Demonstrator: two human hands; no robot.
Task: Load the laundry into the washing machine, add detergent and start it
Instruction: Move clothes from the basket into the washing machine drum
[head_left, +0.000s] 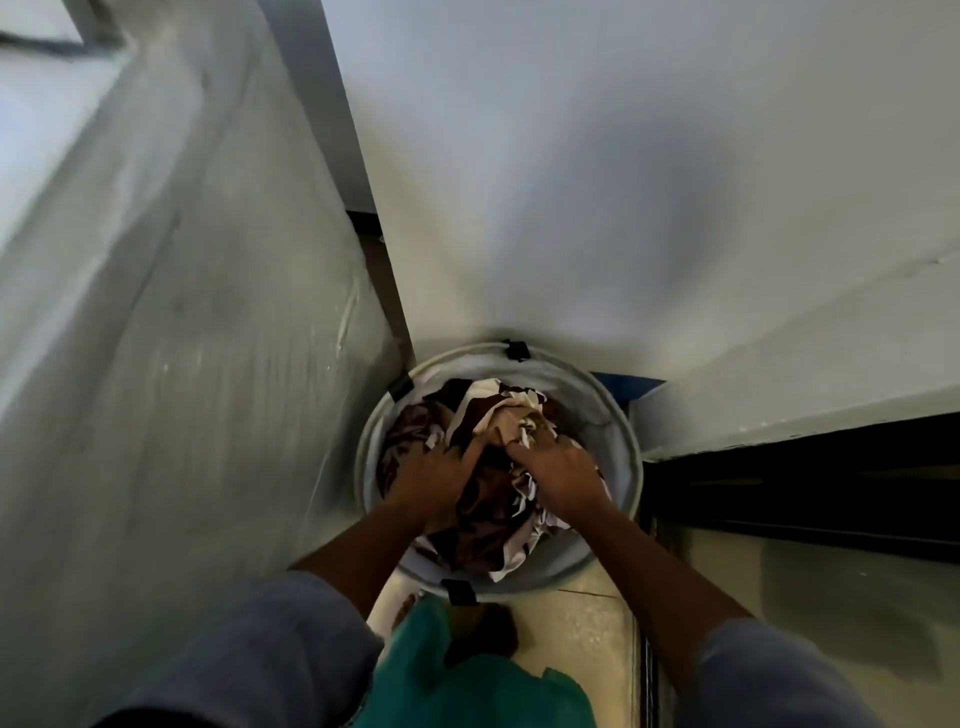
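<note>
A round basket (618, 431) with a pale liner stands on the floor (587, 623) in a corner, a little below the middle of the view toward 6 o'clock. It is hemmed in by a grey wall (182, 312) at 9 o'clock and a white wall (623, 182) at 12 o'clock. Black clips (516, 349) sit on its rim at about 10, 12 and 6 o'clock. The laundry (483, 525), a crumpled heap of dark brown, cream and white cloth, fills the basket nearly to the rim.

Both bare hands are down in the heap. The left grip (434, 483) lies at about 8 o'clock in the basket. Its fingers are spread over the brown cloth and the forefinger points toward 1 o'clock. The right grip (563, 473) lies at about 4 o'clock. Its forefinger stretches toward 10 o'clock, and its other fingers bend at the knuckles and clutch a cream and white fold. The two forefingers come near each other over the middle of the heap without touching.

Grey-blue sleeves (270, 639) cover both upper arms. A green cloth (467, 675) hangs at 6 o'clock of the view, just below the basket's rim. A blue strip (628, 384) shows past the rim at 2 o'clock, and a dark opening (805, 483) lies at 3 o'clock.
</note>
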